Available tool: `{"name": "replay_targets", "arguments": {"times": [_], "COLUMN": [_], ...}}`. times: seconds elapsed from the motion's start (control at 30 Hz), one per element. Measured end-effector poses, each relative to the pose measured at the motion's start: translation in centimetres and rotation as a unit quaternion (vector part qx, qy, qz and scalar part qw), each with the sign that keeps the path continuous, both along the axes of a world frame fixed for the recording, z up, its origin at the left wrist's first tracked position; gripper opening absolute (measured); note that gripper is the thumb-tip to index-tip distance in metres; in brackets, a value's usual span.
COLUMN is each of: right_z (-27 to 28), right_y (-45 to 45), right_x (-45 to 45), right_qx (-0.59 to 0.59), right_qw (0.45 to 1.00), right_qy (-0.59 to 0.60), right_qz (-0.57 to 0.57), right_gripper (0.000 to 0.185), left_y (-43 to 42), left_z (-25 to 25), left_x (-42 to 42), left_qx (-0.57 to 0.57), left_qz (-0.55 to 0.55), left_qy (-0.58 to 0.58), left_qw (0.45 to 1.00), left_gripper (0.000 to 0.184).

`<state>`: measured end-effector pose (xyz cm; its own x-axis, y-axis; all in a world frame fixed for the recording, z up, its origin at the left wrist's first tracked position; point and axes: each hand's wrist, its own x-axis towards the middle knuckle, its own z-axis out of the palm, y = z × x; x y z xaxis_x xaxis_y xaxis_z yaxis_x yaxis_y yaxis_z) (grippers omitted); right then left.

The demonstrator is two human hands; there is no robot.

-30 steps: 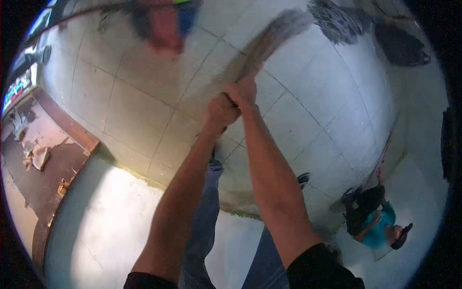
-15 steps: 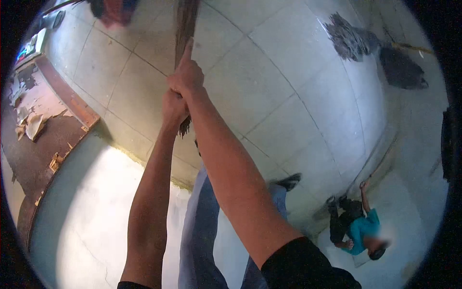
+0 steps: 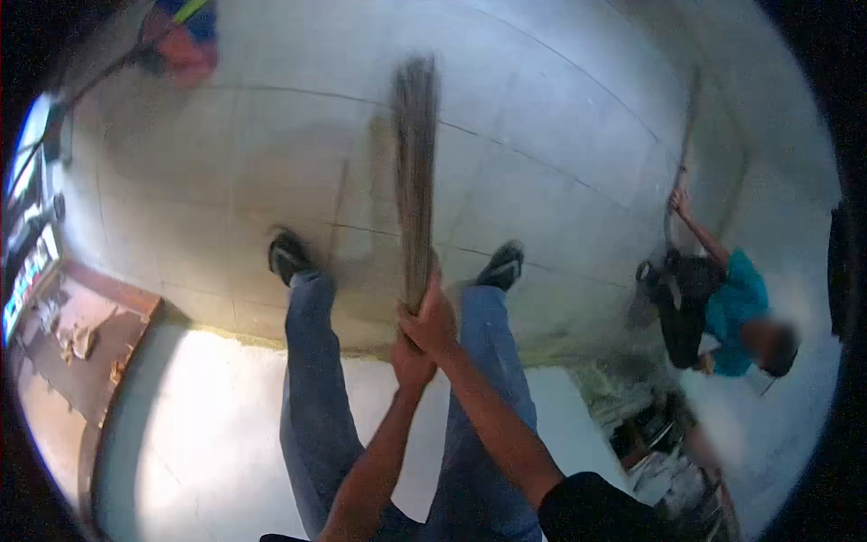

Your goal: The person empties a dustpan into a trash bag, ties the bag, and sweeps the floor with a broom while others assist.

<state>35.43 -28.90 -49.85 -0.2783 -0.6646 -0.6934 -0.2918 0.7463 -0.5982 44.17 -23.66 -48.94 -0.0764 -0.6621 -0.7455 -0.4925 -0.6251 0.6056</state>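
A stick broom (image 3: 415, 163), a long bundle of thin brown sticks, points away from me over the tiled floor, its far end blurred. My right hand (image 3: 432, 321) is wrapped round its near part, one finger lying along the sticks. Just below, my left hand (image 3: 413, 363) is closed round the end of the same bundle, touching the right hand. I cannot tell whether the far tips touch the floor. My legs in blue jeans stand apart on either side, with black shoes on the floor.
A worn brown board (image 3: 68, 352) with peeling pieces is at left. On the right, a co-worker in a teal shirt (image 3: 736, 312) grips a long stick (image 3: 691, 117). Piled debris (image 3: 673, 443) lies below them. A blurred red and blue shape (image 3: 185, 45) is top left.
The broom and both my hands have moved down and to the right in view, still gripping. More of my legs and shoes shows. The grey bundle at the upper right is out of sight.
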Motion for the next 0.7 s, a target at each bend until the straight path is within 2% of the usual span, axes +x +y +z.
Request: {"name": "replay_targets", "arguments": {"times": [0.07,0.13,0.17,0.23,0.37,0.47,0.53,0.57,0.63,0.7], "right_z": [1.3,3.3,3.9,5.7,6.8,6.7,6.5,5.8,4.1,4.3], "right_y": [6.1,9.9,11.6,14.8,18.1,18.6,18.8,18.6,17.1,15.6], "right_x": [-4.6,-8.5,-9.7,-11.2,-13.4,-13.3,-13.3,-13.6,-15.4,-18.5], "right_qx": [0.009,0.065,0.058,0.091,0.068,-0.005,0.074,0.069,-0.043,0.001], "right_qw": [0.999,0.992,0.992,0.982,0.982,0.98,0.964,0.964,0.959,0.961], "right_qy": [0.024,0.063,0.062,0.084,0.051,0.073,-0.008,-0.015,0.11,0.104], "right_qz": [-0.038,-0.083,-0.097,-0.144,-0.166,-0.183,-0.257,-0.258,-0.257,-0.257], "right_gripper": [0.092,0.092,0.092,0.091,0.09,0.09,0.089,0.089,0.088,0.087], "left_y": [4.4,6.3,7.5,9.6,11.2,11.5,11.7,11.5,9.7,8.3], "left_z": [1.7,4.2,4.7,6.3,8.2,8.1,7.5,6.8,5.4,4.3], "left_x": [-4.4,-8.1,-9.4,-10.8,-12.6,-12.9,-13.1,-13.4,-16.0,-19.0], "left_qx": [-0.018,0.089,0.081,0.103,0.11,0.123,0.076,0.071,0.089,0.082], "left_qz": [-0.013,-0.122,-0.136,-0.245,-0.254,-0.315,-0.329,-0.33,-0.348,-0.344], "left_qy": [0.05,0.032,0.03,-0.005,-0.016,-0.075,-0.064,-0.072,-0.068,-0.062], "left_qw": [0.998,0.988,0.987,0.964,0.961,0.938,0.939,0.939,0.931,0.933], "left_gripper": [0.063,0.058,0.058,0.054,0.051,0.052,0.051,0.051,0.05,0.049]}}
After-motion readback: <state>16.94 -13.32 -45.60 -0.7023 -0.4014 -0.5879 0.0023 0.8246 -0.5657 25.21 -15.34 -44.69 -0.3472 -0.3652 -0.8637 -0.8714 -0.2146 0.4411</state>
